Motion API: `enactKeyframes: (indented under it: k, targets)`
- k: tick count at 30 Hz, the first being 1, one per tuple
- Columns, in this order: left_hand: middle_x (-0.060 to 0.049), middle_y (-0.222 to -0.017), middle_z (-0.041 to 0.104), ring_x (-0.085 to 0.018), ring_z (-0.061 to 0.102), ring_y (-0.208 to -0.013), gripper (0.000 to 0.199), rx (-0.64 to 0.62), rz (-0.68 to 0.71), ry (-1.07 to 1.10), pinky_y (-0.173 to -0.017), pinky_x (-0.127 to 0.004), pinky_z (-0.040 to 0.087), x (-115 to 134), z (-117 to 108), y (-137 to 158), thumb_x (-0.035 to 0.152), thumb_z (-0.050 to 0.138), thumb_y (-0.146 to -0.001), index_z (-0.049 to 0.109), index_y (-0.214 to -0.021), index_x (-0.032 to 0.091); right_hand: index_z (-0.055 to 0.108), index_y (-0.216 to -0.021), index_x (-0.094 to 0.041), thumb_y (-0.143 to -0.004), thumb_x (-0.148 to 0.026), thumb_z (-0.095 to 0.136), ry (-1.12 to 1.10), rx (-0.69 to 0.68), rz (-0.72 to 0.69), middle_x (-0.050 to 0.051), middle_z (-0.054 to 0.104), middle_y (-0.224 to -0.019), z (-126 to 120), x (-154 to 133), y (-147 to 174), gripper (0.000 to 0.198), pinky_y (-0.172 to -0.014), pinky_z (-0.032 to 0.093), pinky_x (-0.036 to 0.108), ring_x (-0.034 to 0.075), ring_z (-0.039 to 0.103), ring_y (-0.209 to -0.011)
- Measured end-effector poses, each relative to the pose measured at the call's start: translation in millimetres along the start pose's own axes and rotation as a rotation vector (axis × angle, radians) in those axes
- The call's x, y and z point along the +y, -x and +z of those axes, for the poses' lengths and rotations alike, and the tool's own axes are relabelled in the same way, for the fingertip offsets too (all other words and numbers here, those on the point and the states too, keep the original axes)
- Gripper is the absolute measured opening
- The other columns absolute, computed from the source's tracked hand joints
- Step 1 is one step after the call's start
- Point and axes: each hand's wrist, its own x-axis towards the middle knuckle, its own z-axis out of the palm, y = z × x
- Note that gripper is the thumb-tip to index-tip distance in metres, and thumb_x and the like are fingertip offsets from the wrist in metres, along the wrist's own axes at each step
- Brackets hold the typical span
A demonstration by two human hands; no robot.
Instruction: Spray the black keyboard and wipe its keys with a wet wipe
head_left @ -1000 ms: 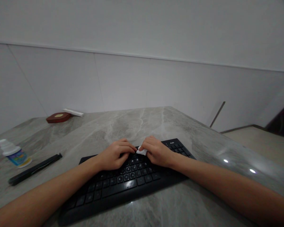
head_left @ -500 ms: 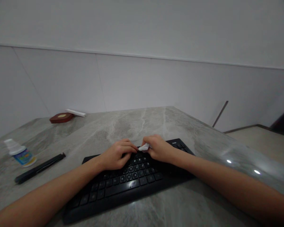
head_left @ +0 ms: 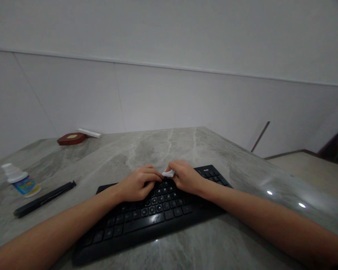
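A black keyboard [head_left: 154, 217] lies at a slant on the table below both hands. My left hand [head_left: 139, 183] rests on its upper part, fingers bent together toward the back edge and thumb over the keys. Between the thumb and fingers of my right hand [head_left: 186, 176] is a crumpled white tissue [head_left: 168, 173]. The tissue is at the keyboard's back edge, close to my left fingertips. My right hand and wrist hide part of the keys on that side.
On the left stand a white-capped spray bottle [head_left: 24, 183] with a blue label and, beside it, a long black pen-like stick [head_left: 46, 198]. Farther back lie a reddish-brown box [head_left: 71, 139] and a white strip [head_left: 89, 133] by the wall. The grey marbled table [head_left: 163, 146] has an edge at right.
My right hand has shifted the tissue slightly left along the keyboard's back edge. My left hand stays in nearly the same place. The whole view has drifted a little.
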Motion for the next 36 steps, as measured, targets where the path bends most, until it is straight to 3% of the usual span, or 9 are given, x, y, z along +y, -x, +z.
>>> enactKeyframes:
  k: [4,11,14,18,23,28,33,36]
  targets:
    - [-0.008,-0.101,0.068,-0.02,0.06,-0.095,0.033,-0.008,-0.008,0.0,-0.088,-0.038,0.049,1,0,0,0.001,0.043,-0.081,0.067,-0.1,0.014,0.062,-0.09,-0.015,-0.068,0.002,0.049,0.01,-0.07,-0.088,0.006,0.066,-0.085,0,1,1,0.031,-0.077,0.044,0.028,0.018,0.06,-0.083]
    - [-0.007,-0.103,0.069,-0.019,0.06,-0.098,0.035,0.0,-0.014,0.009,-0.092,-0.038,0.048,0,1,1,0.0,0.044,-0.079,0.067,-0.101,0.015,0.064,-0.091,-0.013,-0.075,-0.006,0.055,0.176,-0.075,0.179,0.01,0.07,-0.089,-10,6,-6,0.02,-0.077,0.042,0.032,0.022,0.062,-0.084]
    - [-0.007,-0.102,0.069,-0.019,0.061,-0.097,0.034,0.001,-0.009,0.007,-0.091,-0.038,0.048,0,0,1,0.0,0.044,-0.079,0.067,-0.1,0.015,0.065,-0.086,-0.014,-0.074,-0.008,0.06,0.113,-0.118,0.237,0.009,0.07,-0.083,-17,7,-9,0.014,-0.069,0.041,0.027,0.02,0.062,-0.078]
    - [-0.007,-0.102,0.07,-0.019,0.061,-0.096,0.033,0.003,-0.004,0.01,-0.09,-0.038,0.048,1,-1,1,0.001,0.044,-0.08,0.067,-0.099,0.015,0.065,-0.078,-0.014,-0.07,-0.004,0.062,0.013,-0.141,0.211,0.005,0.069,-0.075,-21,10,-10,0.013,-0.064,0.039,0.023,0.016,0.06,-0.071]
    - [-0.007,-0.103,0.069,-0.019,0.061,-0.098,0.033,0.003,-0.004,0.009,-0.091,-0.038,0.048,1,0,0,0.001,0.044,-0.081,0.067,-0.1,0.015,0.063,-0.073,-0.014,-0.069,-0.013,0.07,-0.15,-0.065,0.383,0.001,0.065,-0.069,-18,19,-12,0.008,-0.059,0.037,0.022,0.013,0.057,-0.065]
    - [-0.007,-0.103,0.07,-0.019,0.061,-0.097,0.034,-0.002,-0.011,0.009,-0.09,-0.038,0.049,1,0,0,0.002,0.044,-0.081,0.067,-0.101,0.017,0.063,-0.071,-0.014,-0.066,-0.008,0.068,-0.233,-0.153,0.204,-0.001,0.063,-0.066,-17,17,-11,0.009,-0.058,0.036,0.02,0.011,0.055,-0.062]
    - [-0.007,-0.102,0.07,-0.02,0.061,-0.096,0.034,0.003,-0.007,0.013,-0.09,-0.039,0.049,0,0,0,0.002,0.043,-0.08,0.067,-0.101,0.016,0.062,-0.072,-0.014,-0.069,-0.007,0.064,-0.131,-0.113,0.211,0.001,0.064,-0.067,-18,10,-9,0.008,-0.057,0.036,0.021,0.012,0.056,-0.062]
    - [-0.007,-0.103,0.069,-0.02,0.061,-0.097,0.035,0.004,-0.003,0.014,-0.09,-0.039,0.049,0,-1,0,0.001,0.043,-0.08,0.066,-0.101,0.016,0.062,-0.073,-0.014,-0.068,-0.003,0.061,-0.086,-0.127,0.137,0.002,0.065,-0.069,-17,10,-9,0.012,-0.059,0.036,0.021,0.013,0.057,-0.064]
